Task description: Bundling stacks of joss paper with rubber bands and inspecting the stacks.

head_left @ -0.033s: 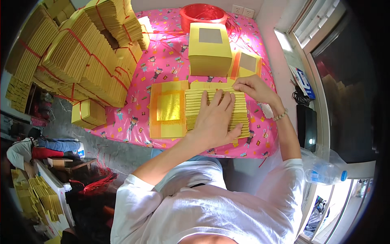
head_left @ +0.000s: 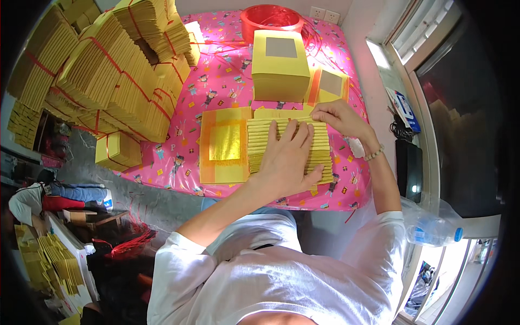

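Observation:
My left hand [head_left: 287, 157] lies with its fingers spread across a row of overlapping folded yellow joss papers [head_left: 319, 142], pressing on them from above. At the far right corner of this row, my right hand [head_left: 342, 118] has thumb and fingers pinched on the edge of a yellow paper. A flat yellow joss paper [head_left: 224, 143] with a shiny gold square and orange bands lies just left of the row. Part of another yellow sheet [head_left: 265, 113] shows behind the folded ones. My left hand and forearm hide some of the folded papers.
A tall yellow paper stack [head_left: 280, 76] stands beyond my hands, beside another sheet [head_left: 330, 84]. Behind it sits a red basin [head_left: 271, 19] with red strings. Tied yellow bundles [head_left: 103, 70] pile up at left. A person [head_left: 70, 195] is at lower left; a window ledge [head_left: 382, 76] runs right.

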`<state>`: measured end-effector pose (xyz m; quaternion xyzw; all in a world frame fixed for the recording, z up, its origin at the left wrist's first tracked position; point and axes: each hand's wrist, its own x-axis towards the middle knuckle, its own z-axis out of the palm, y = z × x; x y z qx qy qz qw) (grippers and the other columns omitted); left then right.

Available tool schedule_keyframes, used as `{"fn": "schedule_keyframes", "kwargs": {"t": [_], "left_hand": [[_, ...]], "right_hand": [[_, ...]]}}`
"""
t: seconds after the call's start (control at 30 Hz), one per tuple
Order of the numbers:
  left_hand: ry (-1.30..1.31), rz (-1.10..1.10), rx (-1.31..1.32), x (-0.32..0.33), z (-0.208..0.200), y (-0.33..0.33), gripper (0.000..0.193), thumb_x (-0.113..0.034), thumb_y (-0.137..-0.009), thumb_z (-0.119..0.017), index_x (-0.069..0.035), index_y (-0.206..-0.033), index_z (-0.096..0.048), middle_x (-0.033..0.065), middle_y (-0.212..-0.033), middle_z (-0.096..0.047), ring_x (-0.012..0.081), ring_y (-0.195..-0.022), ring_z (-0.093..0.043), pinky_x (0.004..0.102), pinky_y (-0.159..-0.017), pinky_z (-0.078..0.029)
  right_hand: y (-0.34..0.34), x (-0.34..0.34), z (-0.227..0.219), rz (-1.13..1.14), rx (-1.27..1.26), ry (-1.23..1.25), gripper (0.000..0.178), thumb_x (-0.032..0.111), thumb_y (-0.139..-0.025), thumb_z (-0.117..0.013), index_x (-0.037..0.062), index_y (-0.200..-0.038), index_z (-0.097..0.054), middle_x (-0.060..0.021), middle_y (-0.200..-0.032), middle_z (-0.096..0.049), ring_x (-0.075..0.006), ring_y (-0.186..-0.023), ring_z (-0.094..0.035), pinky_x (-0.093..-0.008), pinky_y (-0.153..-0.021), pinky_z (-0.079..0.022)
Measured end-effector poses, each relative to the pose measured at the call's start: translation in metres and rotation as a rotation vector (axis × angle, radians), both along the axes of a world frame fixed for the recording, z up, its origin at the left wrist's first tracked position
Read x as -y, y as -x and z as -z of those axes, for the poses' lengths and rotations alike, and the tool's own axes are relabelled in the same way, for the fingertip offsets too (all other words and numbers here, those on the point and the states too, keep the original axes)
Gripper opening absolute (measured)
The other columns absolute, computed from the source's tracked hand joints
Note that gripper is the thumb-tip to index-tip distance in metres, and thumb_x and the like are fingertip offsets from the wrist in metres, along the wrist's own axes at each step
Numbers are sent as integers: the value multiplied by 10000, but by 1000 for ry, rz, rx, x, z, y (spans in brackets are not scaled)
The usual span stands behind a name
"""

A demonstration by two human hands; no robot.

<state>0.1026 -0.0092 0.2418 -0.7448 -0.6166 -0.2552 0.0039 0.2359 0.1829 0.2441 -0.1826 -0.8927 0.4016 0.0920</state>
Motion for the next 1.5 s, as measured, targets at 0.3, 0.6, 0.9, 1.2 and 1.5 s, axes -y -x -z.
{"fn": "schedule_keyframes", "kwargs": {"t": [0.3, 0.6, 0.9, 1.2, 1.5], "left_hand": [[-1, -12, -2, 2, 0, 1, 740, -452, -776, -570, 102, -1253, -455, 211, -1241, -464, 337, -1221, -392, 615, -992, -297], [38, -20, -24, 1, -2, 0, 717, -460, -800, -545, 91, -1249, -450, 200, -1279, -463, 342, -1232, -392, 578, -1014, -284], [-10, 130, 245, -1, -2, 25, 568, -373, -835, -588, 18, -1236, -497, 194, -1265, -489, 352, -1192, -432, 517, -1006, -317], [44, -262, 1329, -17, 60, 88, 380, -320, -932, -556, -19, -1164, -568, 89, -1141, -593, 177, -1085, -524, 307, -907, -407], [228, -103, 1571, -13, 59, 80, 353, -332, -997, -424, -34, -1076, -596, 21, -955, -619, 88, -886, -558, 256, -810, -443]], "right_hand": [[-2, 2, 3, 33, -31, -1, 223, 171, -918, -582, -46, -888, -624, -54, -696, -597, -76, -664, -511, -253, -620, -438], [-8, 3, 9, 71, -57, 11, 211, 154, -931, -572, -45, -913, -639, -15, -738, -612, -41, -719, -518, -224, -656, -444], [-15, -2, 24, 147, -59, 273, 231, 184, -940, -575, -31, -908, -653, 31, -783, -610, -39, -748, -529, -214, -691, -443], [3, 5, 1, 112, 19, 387, 248, 233, -935, -586, -6, -946, -651, 42, -795, -587, -22, -742, -507, -204, -676, -424], [22, 40, 17, 332, -109, 131, 232, 214, -896, -594, -7, -937, -653, -53, -783, -641, -103, -731, -571, -282, -713, -464]]}}
